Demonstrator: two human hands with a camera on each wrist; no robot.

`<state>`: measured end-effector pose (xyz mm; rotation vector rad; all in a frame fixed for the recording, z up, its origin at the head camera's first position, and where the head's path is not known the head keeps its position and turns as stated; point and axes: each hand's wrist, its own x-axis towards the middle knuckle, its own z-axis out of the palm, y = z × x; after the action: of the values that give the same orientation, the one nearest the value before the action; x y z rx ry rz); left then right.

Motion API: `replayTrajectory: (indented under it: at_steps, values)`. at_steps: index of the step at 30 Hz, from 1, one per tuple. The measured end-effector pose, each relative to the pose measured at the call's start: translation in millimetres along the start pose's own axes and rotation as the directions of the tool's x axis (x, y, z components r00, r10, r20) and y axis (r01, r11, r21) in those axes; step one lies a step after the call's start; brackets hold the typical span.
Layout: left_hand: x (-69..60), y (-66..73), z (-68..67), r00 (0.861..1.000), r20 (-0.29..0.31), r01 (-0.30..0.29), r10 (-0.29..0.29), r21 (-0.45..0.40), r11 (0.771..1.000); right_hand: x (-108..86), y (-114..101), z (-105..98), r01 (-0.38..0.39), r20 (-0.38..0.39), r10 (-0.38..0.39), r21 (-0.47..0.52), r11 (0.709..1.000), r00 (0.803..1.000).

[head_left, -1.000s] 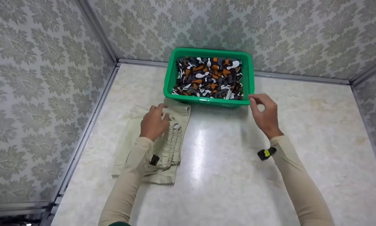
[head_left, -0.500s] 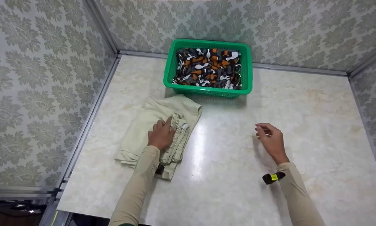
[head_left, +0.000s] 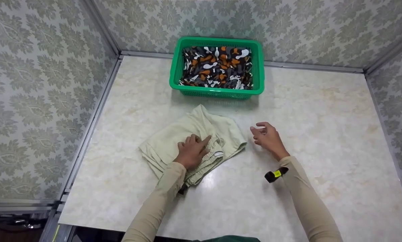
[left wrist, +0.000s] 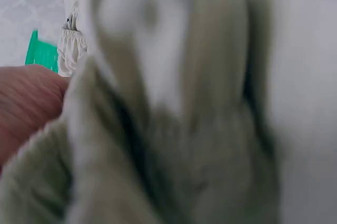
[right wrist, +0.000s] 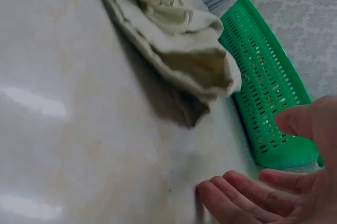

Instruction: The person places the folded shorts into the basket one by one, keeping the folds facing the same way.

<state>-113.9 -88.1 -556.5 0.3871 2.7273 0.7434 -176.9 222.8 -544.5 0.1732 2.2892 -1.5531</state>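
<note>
Pale green shorts (head_left: 174, 134) with a gathered elastic waistband lie loosely folded and rumpled on the table. My left hand (head_left: 192, 151) is on them by the waistband, index finger stretched out and the other fingers bent into the cloth; it seems to grip them, though the fingertips are hidden. The left wrist view is mostly blurred shorts (left wrist: 205, 171), with part of the hand (left wrist: 26, 108) at the left edge. To their right, my right hand (head_left: 268, 137) hovers with loosely bent fingers, holding nothing. The right wrist view shows that hand (right wrist: 284, 197) apart from the raised leg hem (right wrist: 210, 76).
A green plastic basket (head_left: 217, 90) stands behind the shorts near the back wall. Dark cloth patterned in orange, white and grey (head_left: 217, 67) lies inside it. Patterned panels (head_left: 29, 101) enclose the marble-look table (head_left: 321, 134) at left, back and right.
My left hand has come down onto the shorts and shifted right; they have moved right and turned with it. My right hand has left the basket rim, drawn back, then come nearer the shorts.
</note>
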Motion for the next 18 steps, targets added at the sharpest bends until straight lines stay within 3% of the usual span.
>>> replayTrajectory:
  at_steps: [5, 11, 18]
  values:
    - [14.0, 29.2, 12.5, 1.000, 0.001, -0.024, 0.024, 0.093, 0.995, -0.7, -7.6, -2.2, -0.158, 0.085, 0.154, 0.047, 0.986, 0.984]
    - [23.8, 60.9, 22.2, 0.998, -0.029, -0.039, 0.047, 0.229, 0.973, -6.4, 0.7, -14.0, -0.174, 0.073, 0.168, 0.081, 0.981, 0.983]
    - [37.9, 77.7, 29.4, 0.991, -0.007, -0.126, 0.135, 0.310, 0.942, -9.1, 8.1, -20.8, -0.197, 0.067, 0.190, 0.111, 0.974, 0.979]
